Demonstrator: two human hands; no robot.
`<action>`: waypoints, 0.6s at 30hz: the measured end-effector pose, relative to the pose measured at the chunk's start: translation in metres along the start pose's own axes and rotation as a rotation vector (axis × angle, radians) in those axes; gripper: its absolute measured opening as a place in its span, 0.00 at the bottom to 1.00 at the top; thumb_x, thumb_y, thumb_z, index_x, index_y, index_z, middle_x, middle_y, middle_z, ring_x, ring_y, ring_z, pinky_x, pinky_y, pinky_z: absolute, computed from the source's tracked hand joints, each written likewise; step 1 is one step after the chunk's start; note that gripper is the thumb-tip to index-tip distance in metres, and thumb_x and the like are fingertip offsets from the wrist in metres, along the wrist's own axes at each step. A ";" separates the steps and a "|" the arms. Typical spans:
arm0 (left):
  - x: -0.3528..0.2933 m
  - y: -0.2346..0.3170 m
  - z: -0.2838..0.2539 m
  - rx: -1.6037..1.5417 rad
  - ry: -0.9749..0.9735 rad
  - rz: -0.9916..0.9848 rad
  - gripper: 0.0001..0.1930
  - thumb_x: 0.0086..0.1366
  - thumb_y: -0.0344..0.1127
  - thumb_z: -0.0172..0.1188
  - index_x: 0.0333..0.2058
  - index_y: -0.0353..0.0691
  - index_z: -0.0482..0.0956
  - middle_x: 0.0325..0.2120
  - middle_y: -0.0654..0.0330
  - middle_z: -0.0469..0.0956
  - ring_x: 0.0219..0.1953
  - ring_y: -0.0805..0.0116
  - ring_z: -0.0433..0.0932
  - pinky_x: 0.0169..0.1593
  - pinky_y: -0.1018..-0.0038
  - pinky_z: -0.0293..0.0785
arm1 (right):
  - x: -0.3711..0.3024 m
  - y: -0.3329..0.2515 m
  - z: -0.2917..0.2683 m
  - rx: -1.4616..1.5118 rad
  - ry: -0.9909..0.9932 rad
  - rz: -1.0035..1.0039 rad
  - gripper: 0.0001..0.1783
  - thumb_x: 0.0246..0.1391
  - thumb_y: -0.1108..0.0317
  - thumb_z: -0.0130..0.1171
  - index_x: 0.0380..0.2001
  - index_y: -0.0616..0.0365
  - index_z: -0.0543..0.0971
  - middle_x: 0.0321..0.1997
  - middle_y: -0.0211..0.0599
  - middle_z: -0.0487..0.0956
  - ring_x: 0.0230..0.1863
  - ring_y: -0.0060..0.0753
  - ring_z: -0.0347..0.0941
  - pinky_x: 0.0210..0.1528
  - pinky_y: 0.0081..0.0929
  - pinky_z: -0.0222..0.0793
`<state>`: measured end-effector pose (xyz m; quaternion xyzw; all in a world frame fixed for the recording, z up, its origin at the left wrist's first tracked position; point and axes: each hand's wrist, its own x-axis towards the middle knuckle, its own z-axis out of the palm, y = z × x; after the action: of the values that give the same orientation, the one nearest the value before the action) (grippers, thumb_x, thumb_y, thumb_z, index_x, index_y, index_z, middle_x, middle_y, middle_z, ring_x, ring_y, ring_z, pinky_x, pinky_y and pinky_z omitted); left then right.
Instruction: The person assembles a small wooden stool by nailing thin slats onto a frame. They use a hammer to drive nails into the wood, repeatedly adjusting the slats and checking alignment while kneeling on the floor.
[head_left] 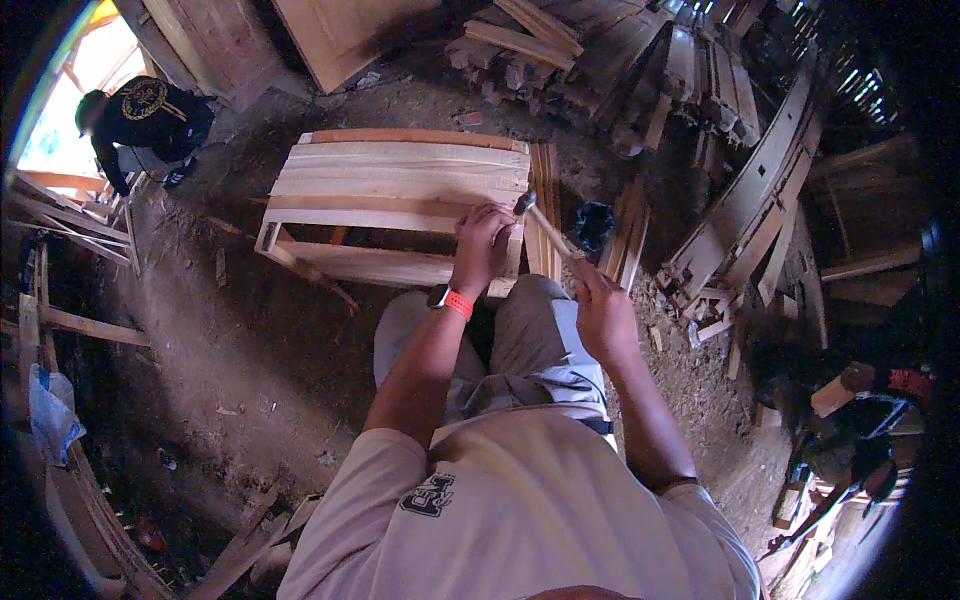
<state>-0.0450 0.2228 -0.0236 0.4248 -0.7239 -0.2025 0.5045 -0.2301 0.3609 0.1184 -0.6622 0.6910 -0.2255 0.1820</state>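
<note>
My right hand is closed around the wooden handle of a hammer. The hammer's metal head is just beside the fingers of my left hand. Those fingers are pinched together at the right end of a slatted wooden frame; anything between them is too small to make out. Pale planks lie side by side across the frame's top, with a gap in front of the nearest one. The frame stands low on the ground, against my knees.
Loose boards lie right of the frame, beside a dark plastic bag. Stacked timber fills the back right. A person in black bends down at far left. A wood block shows at right among dark, unclear shapes.
</note>
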 end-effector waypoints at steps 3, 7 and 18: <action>0.000 -0.003 0.002 0.023 0.034 0.052 0.06 0.61 0.28 0.62 0.37 0.44 0.81 0.42 0.58 0.83 0.52 0.56 0.78 0.56 0.57 0.63 | 0.000 0.000 0.001 0.001 0.046 -0.027 0.18 0.65 0.70 0.56 0.56 0.65 0.78 0.49 0.62 0.81 0.48 0.64 0.80 0.50 0.48 0.76; -0.002 -0.009 0.007 -0.013 0.017 0.025 0.05 0.60 0.27 0.63 0.36 0.44 0.81 0.42 0.59 0.83 0.52 0.56 0.78 0.57 0.57 0.63 | -0.003 -0.012 -0.003 0.135 0.217 -0.118 0.18 0.65 0.70 0.55 0.56 0.65 0.78 0.50 0.62 0.81 0.48 0.65 0.80 0.50 0.49 0.76; -0.006 -0.008 0.007 0.109 0.053 0.032 0.05 0.61 0.29 0.64 0.36 0.44 0.81 0.42 0.60 0.83 0.54 0.57 0.78 0.59 0.57 0.63 | -0.008 0.006 0.014 0.022 0.309 -0.172 0.17 0.67 0.69 0.54 0.55 0.63 0.77 0.43 0.63 0.82 0.44 0.68 0.79 0.46 0.52 0.76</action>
<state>-0.0472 0.2226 -0.0358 0.4451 -0.7271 -0.1434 0.5026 -0.2272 0.3682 0.1033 -0.6744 0.6489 -0.3469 0.0612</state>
